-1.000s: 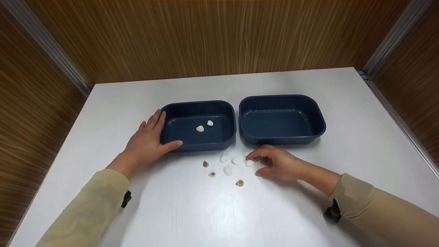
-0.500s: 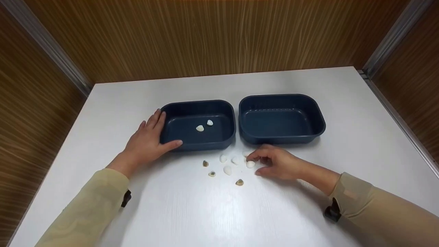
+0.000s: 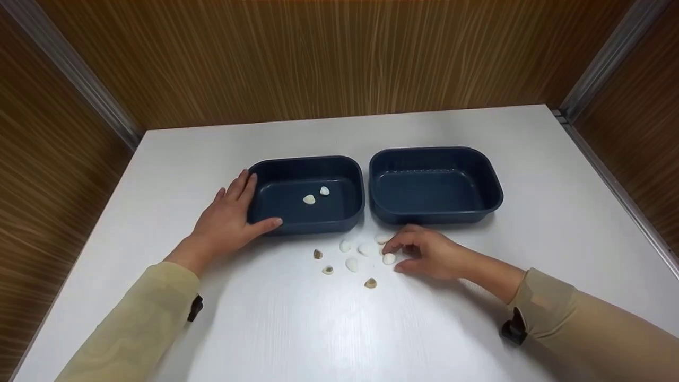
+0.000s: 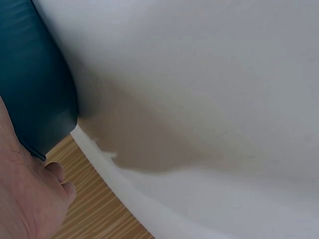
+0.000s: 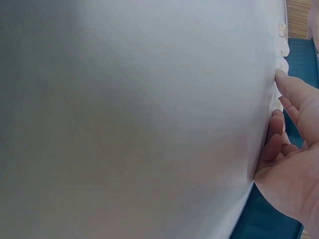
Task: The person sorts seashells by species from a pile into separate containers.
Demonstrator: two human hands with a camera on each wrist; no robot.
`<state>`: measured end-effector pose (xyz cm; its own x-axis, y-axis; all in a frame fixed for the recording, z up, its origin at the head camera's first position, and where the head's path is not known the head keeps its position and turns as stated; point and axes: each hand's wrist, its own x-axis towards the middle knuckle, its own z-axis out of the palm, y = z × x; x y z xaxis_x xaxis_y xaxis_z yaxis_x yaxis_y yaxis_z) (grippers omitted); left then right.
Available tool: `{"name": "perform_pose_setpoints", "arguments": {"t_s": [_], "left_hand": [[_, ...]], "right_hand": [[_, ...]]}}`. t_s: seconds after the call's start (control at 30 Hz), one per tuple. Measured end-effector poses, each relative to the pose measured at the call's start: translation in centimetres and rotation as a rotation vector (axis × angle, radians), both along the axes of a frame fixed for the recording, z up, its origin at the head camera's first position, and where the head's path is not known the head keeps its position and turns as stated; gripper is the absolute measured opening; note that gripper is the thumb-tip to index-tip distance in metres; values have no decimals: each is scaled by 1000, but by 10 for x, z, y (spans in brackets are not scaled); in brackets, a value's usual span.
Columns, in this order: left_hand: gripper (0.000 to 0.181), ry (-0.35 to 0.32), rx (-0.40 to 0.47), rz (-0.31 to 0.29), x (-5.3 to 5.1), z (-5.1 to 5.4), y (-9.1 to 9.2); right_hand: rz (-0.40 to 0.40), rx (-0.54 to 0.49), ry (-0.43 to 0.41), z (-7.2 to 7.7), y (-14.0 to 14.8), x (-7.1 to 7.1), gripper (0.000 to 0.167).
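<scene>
left sleeve (image 3: 132,323): khaki, faintly mottled | right sleeve (image 3: 599,321): tan | black wrist devices (image 3: 513,332)

Tabletop (image 3: 339,339) has glare btm ctr, soft shadows.

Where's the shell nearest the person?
Head view: the brownish shell is on the white table, slightly right of centre, below the white shell beside the right hand.

White, brown shells (image 3: 351,264); dark-blue bins (image 3: 427,191); wood-grain wall (image 3: 339,58).
</scene>
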<state>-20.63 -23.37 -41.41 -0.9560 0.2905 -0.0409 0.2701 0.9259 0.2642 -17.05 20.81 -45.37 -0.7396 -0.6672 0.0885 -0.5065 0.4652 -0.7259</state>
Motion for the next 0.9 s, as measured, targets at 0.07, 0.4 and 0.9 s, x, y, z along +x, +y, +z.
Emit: {"name": "perform_pose_setpoints", "arguments": {"t_s": [0.07, 0.4, 0.9], "left_hand": [[120, -1, -1, -2, 0, 0, 0], [119, -1, 2, -1, 0, 0, 1], [120, -9, 2, 6, 4, 4, 2]], "right_hand": [[-7, 10, -6, 0, 0, 0, 32], [-11, 8, -6, 0, -1, 1, 27], [2, 3, -27, 0, -1, 1, 22]]}}
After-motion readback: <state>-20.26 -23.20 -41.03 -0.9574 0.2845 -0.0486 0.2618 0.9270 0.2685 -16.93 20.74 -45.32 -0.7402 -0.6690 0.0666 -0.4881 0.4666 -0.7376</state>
